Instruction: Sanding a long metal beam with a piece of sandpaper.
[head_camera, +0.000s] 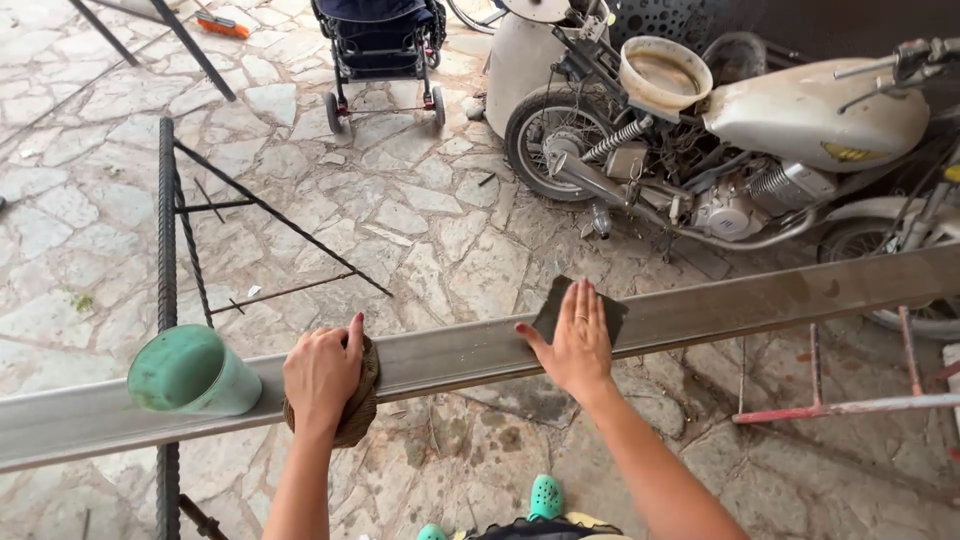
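A dark sanding sheet (560, 305) lies on the long steel beam (720, 305), pressed flat under the right hand (580, 345), fingers straight and together. The left hand (320, 372) curls its fingers around a brown rag (362, 400) against the beam. Beside it, a green cup (190, 372) lies tipped; contents hidden.

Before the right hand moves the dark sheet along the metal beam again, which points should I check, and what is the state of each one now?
1. Right hand flat on the dark abrasive sheet: ok.
2. Sheet lies on the metal beam: ok.
3. Left hand presses the brown cloth on the beam: ok.
4. Green cup lies tipped on the beam: not ok, it may roll.
5. Beam ends supported firmly: cannot tell.
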